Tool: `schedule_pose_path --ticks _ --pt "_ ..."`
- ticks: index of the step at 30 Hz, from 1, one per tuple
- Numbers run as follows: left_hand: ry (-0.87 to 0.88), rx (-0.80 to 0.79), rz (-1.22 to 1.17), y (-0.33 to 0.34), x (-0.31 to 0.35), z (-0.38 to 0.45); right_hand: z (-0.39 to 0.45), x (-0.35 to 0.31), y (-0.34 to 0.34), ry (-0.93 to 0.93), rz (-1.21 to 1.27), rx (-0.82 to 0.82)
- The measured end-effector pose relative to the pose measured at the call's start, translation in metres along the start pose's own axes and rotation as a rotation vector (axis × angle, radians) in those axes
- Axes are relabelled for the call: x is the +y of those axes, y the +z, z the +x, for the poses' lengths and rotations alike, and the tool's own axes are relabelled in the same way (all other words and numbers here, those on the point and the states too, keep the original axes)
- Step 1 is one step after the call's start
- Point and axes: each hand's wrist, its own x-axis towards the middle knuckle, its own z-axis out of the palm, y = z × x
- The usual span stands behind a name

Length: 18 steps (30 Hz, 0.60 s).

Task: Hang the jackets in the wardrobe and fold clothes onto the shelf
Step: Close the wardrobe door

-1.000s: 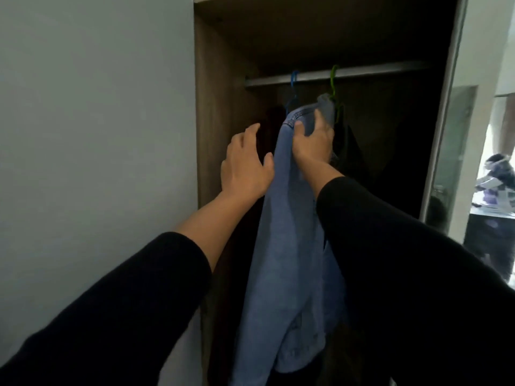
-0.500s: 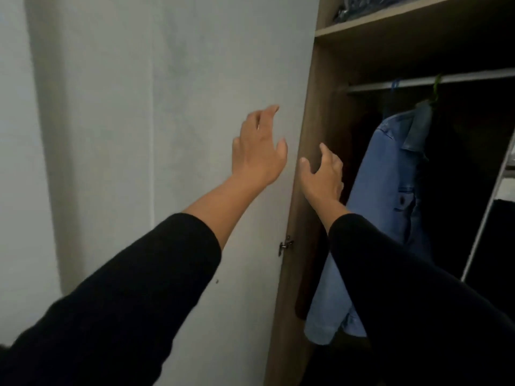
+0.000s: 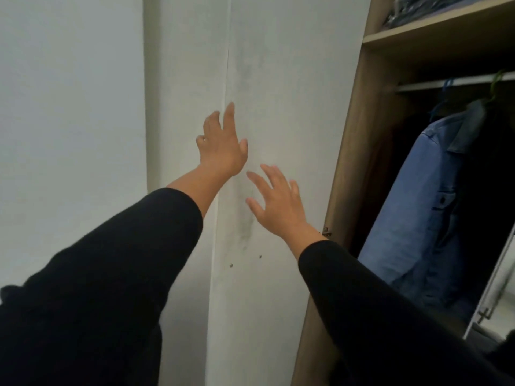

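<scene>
Denim jacket (image 3: 418, 207) hung on the wardrobe rail (image 3: 446, 83).
Left hand (image 3: 223, 146) and right hand (image 3: 278, 203) empty, fingers spread; next, likely fetching another garment.

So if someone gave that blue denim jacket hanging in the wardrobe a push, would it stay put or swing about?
The denim jacket would probably swing, since it hangs from a hook over the rail. It looks floppy: the cloth drapes in soft folds. Denim this thick is likely fairly heavy, so it should settle soon.

Home bedroom, open wardrobe (image 3: 351, 151), denim jacket (image 3: 418, 207) on rail (image 3: 446, 83), shelf (image 3: 434, 29) w/ folded clothes (image 3: 412, 9)
</scene>
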Motion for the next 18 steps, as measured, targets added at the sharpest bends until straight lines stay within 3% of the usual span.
schedule_pose_path --ticks 5,8,14,18 --pt "-0.024 -0.173 -0.037 -0.007 -0.009 0.012 0.017 -0.04 0.006 -0.208 -0.237 -0.073" --pt "-0.034 -0.203 -0.132 -0.005 -0.02 0.022 0.026 -0.055 0.015 -0.237 -0.309 -0.111" --pt "0.126 -0.117 -0.143 0.004 -0.042 0.031 0.023 -0.063 0.043 -0.174 -0.44 -0.204" --pt "0.279 -0.08 -0.139 0.004 -0.054 0.032 0.009 -0.057 0.048 -0.135 -0.471 -0.181"
